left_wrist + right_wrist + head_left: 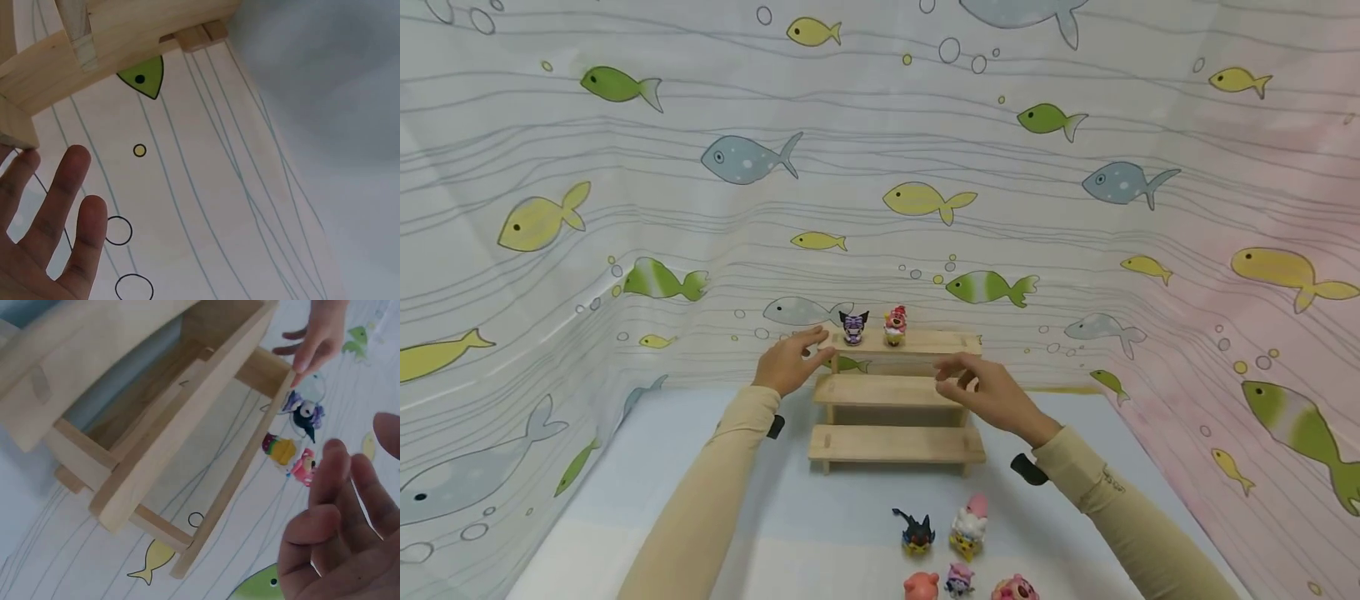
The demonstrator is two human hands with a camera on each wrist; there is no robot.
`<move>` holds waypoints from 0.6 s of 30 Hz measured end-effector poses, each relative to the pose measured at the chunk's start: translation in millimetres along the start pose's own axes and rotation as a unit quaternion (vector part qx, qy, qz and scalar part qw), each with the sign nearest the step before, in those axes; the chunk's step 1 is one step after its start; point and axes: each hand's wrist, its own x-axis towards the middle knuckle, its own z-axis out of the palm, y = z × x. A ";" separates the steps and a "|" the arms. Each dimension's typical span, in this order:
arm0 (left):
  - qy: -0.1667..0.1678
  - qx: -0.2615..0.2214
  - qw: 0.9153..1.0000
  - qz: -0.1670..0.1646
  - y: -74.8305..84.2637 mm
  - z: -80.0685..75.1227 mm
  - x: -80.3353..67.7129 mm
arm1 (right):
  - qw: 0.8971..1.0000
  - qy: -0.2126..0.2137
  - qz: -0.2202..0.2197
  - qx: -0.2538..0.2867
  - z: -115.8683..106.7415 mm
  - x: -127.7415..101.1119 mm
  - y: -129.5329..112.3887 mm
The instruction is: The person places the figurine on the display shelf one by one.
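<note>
The left hand (790, 362) is at the left end of the top step of a small wooden shelf (895, 442), its fingers straight and spread, the tips at or just short of the step's edge; whether they touch the wood cannot be told, and they hold nothing. The left wrist view shows the same fingers (69, 187) loose and apart below the shelf's pale underside. The shelf stands near the back of the pale blue table (647, 492), against a curtain (625, 208) printed with fish and bubbles. It is bare light wood, smooth, with 3 flat planks stepped like stairs and slotted into side pieces. On the top step, just right of the left fingertips, stands a purple toy (853, 327) with dark pointed ears, and right beside it an orange toy (894, 324) with a yellow base; both look like glossy moulded plastic. The right hand (992, 392) hovers in front of the right half of the middle step, fingers relaxed and slightly bent, gripping nothing. Both arms wear tan sleeves. Near the table's front edge, well apart from the hands, 5 more toys (958, 546) stand clustered together
</note>
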 end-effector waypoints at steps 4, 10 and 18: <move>-0.005 0.004 1.000 0.001 0.9 1.4 -0.3 | 0.999 -0.044 -0.025 -0.011 -1.6 -30.8 1.5; 0.006 0.016 1.000 0.002 1.7 0.5 2.1 | 0.993 -0.113 -0.016 -0.009 2.2 -66.6 17.8; 0.000 0.017 1.000 0.000 1.5 -0.2 3.7 | 0.986 -0.164 0.018 -0.001 9.3 -103.5 49.7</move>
